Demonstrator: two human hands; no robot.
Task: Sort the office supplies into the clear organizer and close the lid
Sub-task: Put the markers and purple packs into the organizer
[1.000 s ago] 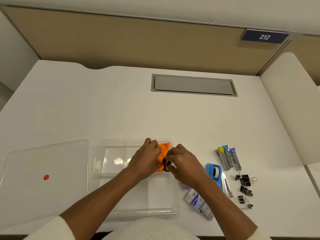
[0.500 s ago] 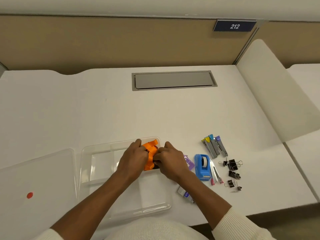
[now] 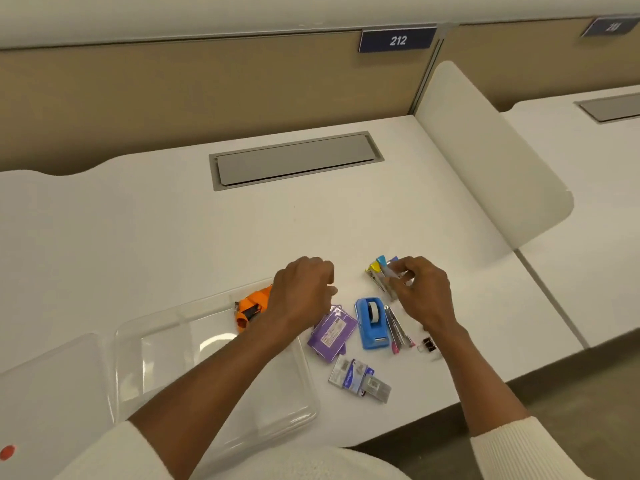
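The clear organizer (image 3: 166, 368) lies open at the desk's near left, with an orange item (image 3: 251, 306) in its far right compartment. My left hand (image 3: 304, 289) hovers loosely curled just right of that item, holding nothing. My right hand (image 3: 420, 287) has its fingers closing around the small staplers (image 3: 377, 271) with yellow and blue tops. Between my hands lie a purple packet (image 3: 332, 334), a blue tape dispenser (image 3: 371, 323), pink-tipped metal tools (image 3: 398, 332), a black binder clip (image 3: 428, 344) and staple boxes (image 3: 360, 379).
The clear lid (image 3: 48, 393) with a red dot (image 3: 7, 452) lies left of the organizer. A grey cable hatch (image 3: 294, 159) sits in the desk's far middle. A white divider panel (image 3: 491, 161) rises on the right. The desk's front edge runs close below the staple boxes.
Both hands let go of the orange item, which now lies in the organizer. My right hand moved right onto the small staplers. My head turned right.
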